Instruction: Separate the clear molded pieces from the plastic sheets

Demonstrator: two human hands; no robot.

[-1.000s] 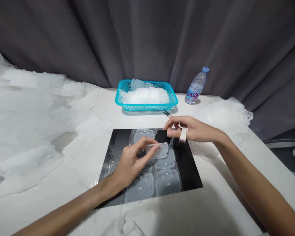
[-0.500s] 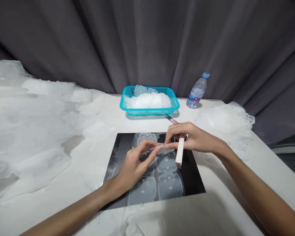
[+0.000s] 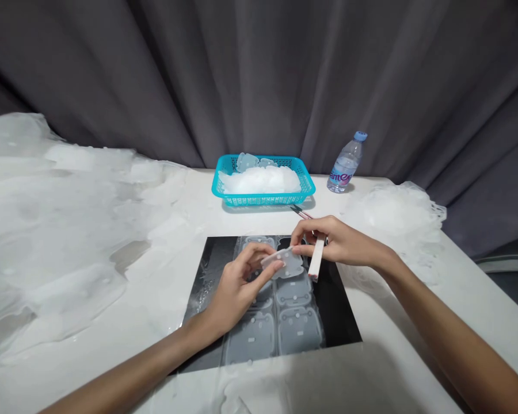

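Note:
Between my hands is a small translucent frosted plastic piece (image 3: pixel 290 268) with a scalloped edge and small round bumps. My left hand (image 3: pixel 233 287) pinches its left side between thumb and fingers. At its upper right edge, my right hand (image 3: pixel 343 241) grips it with the fingertips and also holds a white, squared stick (image 3: pixel 316 259) with a reddish end. Below the hands, a translucent sheet (image 3: pixel 251 336) of similar moulded shapes lies on a black mat (image 3: pixel 341 313). One cut-out opening shows black near my right fingers.
A turquoise basket (image 3: pixel 263 199) of frosted pieces stands at the back, with a water bottle (image 3: pixel 344 164) to its right. A pointed metal tool (image 3: pixel 300 211) lies partly behind my right hand. Translucent sheets (image 3: pixel 69 213) are heaped at left, and scraps (image 3: pixel 397 213) at right.
The plastic piece has tilted from nearly edge-on so that its broad face shows. My hands stay in almost the same place, both still on it.

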